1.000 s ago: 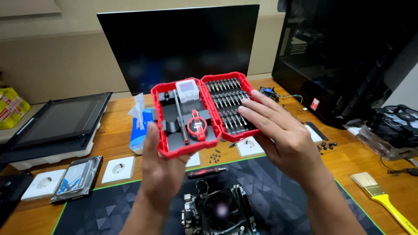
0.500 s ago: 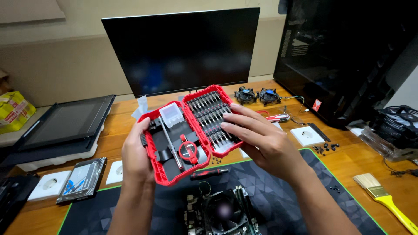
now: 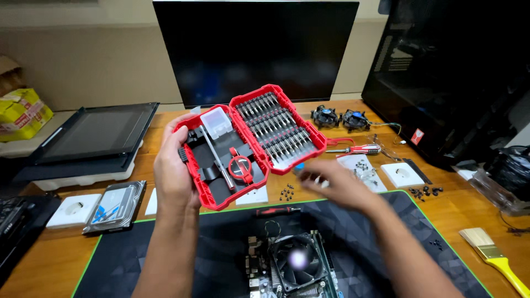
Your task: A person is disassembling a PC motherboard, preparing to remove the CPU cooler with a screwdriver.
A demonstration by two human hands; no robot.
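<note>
My left hand holds the red bit case up over the worktop, fingers wrapped round its left edge, thumb on the rim. Case is already open flat, both halves showing. Right half: rows of slim grey metal bits, seated in ribbed slots, none visibly missing (motion blur low on that side, so not sure). Left half: black moulded tray, a long steel shaft, a clear plastic box, a round red-and-black piece.

My right hand is below the case's right corner, blurred, fingers loosely curled; can't tell if anything is pinched in it. A small blue spot at the fingertips, unclear what it is.

Nothing is applied to the board yet: the motherboard with its black finned cooler fan sits untouched on the dark mat with a green edge. A red-handled screwdriver lies on the wood behind, a black-and-red driver at the mat's edge, and loose black screws near it. Hard plastic case, glossy; wood grain matte.
</note>
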